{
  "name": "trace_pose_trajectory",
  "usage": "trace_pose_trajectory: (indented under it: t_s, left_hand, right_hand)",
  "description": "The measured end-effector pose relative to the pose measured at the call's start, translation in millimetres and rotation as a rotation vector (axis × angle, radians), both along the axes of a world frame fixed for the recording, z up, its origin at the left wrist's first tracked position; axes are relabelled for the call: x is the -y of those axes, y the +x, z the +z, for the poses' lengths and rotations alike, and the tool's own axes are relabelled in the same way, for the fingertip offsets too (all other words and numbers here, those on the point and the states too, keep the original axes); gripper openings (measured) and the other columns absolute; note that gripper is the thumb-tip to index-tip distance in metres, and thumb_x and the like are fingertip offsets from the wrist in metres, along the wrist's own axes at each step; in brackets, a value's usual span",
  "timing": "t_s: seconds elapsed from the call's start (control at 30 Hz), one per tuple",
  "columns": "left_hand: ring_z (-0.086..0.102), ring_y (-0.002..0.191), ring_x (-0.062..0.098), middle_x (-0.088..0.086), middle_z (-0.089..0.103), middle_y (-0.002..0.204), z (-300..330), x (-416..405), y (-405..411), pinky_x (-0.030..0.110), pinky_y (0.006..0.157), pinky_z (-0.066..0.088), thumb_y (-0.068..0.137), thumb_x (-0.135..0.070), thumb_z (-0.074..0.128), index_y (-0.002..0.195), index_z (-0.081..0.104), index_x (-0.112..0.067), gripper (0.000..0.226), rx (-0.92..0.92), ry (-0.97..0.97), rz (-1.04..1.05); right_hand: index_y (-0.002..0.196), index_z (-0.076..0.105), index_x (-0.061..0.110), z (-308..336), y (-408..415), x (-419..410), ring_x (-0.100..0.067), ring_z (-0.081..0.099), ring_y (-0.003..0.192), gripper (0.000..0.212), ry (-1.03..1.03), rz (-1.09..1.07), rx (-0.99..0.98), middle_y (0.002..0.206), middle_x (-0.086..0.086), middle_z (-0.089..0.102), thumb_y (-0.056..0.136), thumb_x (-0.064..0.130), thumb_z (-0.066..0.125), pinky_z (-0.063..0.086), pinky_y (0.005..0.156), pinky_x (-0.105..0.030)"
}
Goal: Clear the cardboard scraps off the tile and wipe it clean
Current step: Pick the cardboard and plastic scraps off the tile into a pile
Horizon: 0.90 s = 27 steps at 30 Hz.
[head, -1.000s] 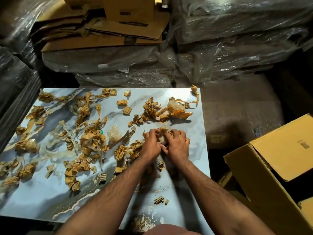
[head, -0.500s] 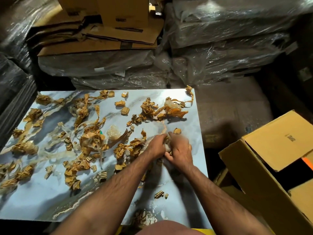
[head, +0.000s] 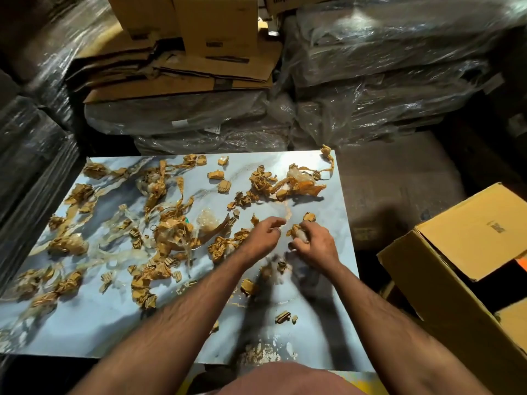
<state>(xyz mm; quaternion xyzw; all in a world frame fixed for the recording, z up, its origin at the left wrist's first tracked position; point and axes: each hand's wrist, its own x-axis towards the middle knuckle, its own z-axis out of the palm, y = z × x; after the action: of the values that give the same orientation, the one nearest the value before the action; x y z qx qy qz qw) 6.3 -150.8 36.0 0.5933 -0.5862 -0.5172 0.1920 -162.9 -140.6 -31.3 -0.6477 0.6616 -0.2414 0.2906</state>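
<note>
A glossy blue-grey marbled tile (head: 85, 326) lies flat in front of me, strewn with several brown cardboard scraps (head: 168, 229) and strips of clear glue or tape. My right hand (head: 313, 243) grips a small wad of cardboard and clear tape (head: 298, 233) just above the tile's right part. My left hand (head: 262, 238) hovers beside it, fingers loosely bent and pointing right, with nothing visibly in them. A bigger clump of scraps (head: 288, 185) sits farther back near the tile's right edge.
An open cardboard box (head: 456, 269) stands on the floor to the right of the tile. Plastic-wrapped stacks (head: 385, 81) and flattened cartons (head: 185, 75) rise behind it. More wrapped stacks (head: 25, 155) line the left side.
My hands were pressed together on one wad; now they have parted. The right hand keeps the wad and the left has drawn a little away to the left.
</note>
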Motion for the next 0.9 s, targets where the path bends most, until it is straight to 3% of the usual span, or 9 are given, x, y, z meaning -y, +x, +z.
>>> trace_pose_trajectory:
  t_s: [0.1,0.17,0.23,0.37,0.47,0.6,0.73,0.8,0.9]
  left_hand:
    - [0.057,0.119,0.019,0.007,0.062,0.125,5,7,22,0.040,0.105,0.045,0.097,-0.003,0.043,0.124,0.060,-0.012,0.033,-0.029,-0.043,0.089]
    - [0.059,0.115,0.020,0.007,0.065,0.120,12,7,35,0.038,0.102,0.048,0.097,-0.002,0.043,0.121,0.062,-0.010,0.032,-0.024,-0.062,0.089]
    - [0.061,0.111,0.019,0.006,0.066,0.116,19,10,49,0.036,0.099,0.050,0.096,-0.002,0.043,0.118,0.063,-0.010,0.031,-0.046,-0.086,0.059]
    - [0.062,0.100,0.017,0.011,0.066,0.111,43,25,93,0.018,0.081,0.049,0.097,0.001,0.040,0.116,0.063,-0.002,0.030,-0.069,-0.153,0.028]
    - [0.062,0.097,0.017,0.011,0.066,0.109,57,38,143,0.008,0.070,0.048,0.097,0.001,0.040,0.116,0.063,0.000,0.030,-0.056,-0.204,0.129]
    - [0.064,0.098,0.026,0.007,0.068,0.101,49,48,206,0.035,0.088,0.054,0.086,-0.014,0.044,0.103,0.068,-0.008,0.030,0.007,-0.269,0.309]
    - [0.062,0.100,0.022,0.013,0.067,0.112,20,42,247,0.033,0.087,0.049,0.094,-0.010,0.051,0.114,0.065,-0.005,0.025,0.066,-0.170,0.307]
    - [0.060,0.113,0.026,0.013,0.065,0.121,-2,40,263,0.036,0.097,0.049,0.093,-0.014,0.055,0.120,0.065,-0.009,0.029,0.159,-0.174,0.263]
    - [0.042,0.134,0.029,0.014,0.047,0.143,-26,35,285,0.038,0.112,0.036,0.093,-0.025,0.056,0.139,0.051,-0.017,0.047,0.303,-0.165,0.150]
  right_hand:
    - [0.103,0.065,0.020,18,10,0,-0.018,0.058,0.083,0.029,0.018,-0.070,0.181,0.091,0.003,0.063,0.081,0.038,0.057,0.041,0.072,-0.028]
    - [0.091,0.066,0.025,25,22,2,-0.016,0.060,0.075,0.015,0.034,-0.121,0.285,0.081,0.007,0.065,0.084,0.035,0.056,0.044,0.067,-0.029]
    - [0.077,0.063,0.022,33,38,6,-0.015,0.059,0.061,0.017,0.023,-0.182,0.378,0.067,0.006,0.065,0.082,0.037,0.056,0.048,0.058,-0.036]
    - [0.067,0.057,0.009,55,78,20,-0.014,0.047,0.051,0.033,-0.070,-0.175,0.402,0.059,-0.010,0.060,0.074,0.042,0.054,0.044,0.051,-0.041]
    - [0.058,0.053,0.016,71,119,30,-0.014,0.043,0.046,0.027,-0.083,-0.050,0.408,0.051,0.000,0.052,0.077,0.034,0.056,0.038,0.047,-0.033]
    - [0.071,0.066,0.015,72,187,49,-0.019,0.064,0.060,0.043,-0.097,0.004,0.347,0.066,0.000,0.068,0.087,0.052,0.052,0.055,0.058,-0.042]
    - [0.074,0.066,0.019,69,251,68,-0.016,0.068,0.068,0.079,-0.054,0.087,0.127,0.071,0.002,0.069,0.086,0.083,0.021,0.057,0.066,-0.043]
    - [0.075,0.062,0.019,70,274,75,-0.019,0.064,0.068,0.085,-0.062,0.073,-0.006,0.072,0.002,0.067,0.085,0.085,0.009,0.055,0.067,-0.040]
    - [0.090,0.059,0.018,66,299,83,-0.024,0.060,0.076,0.078,-0.047,0.084,-0.085,0.083,-0.006,0.065,0.089,0.077,0.008,0.052,0.071,-0.039]
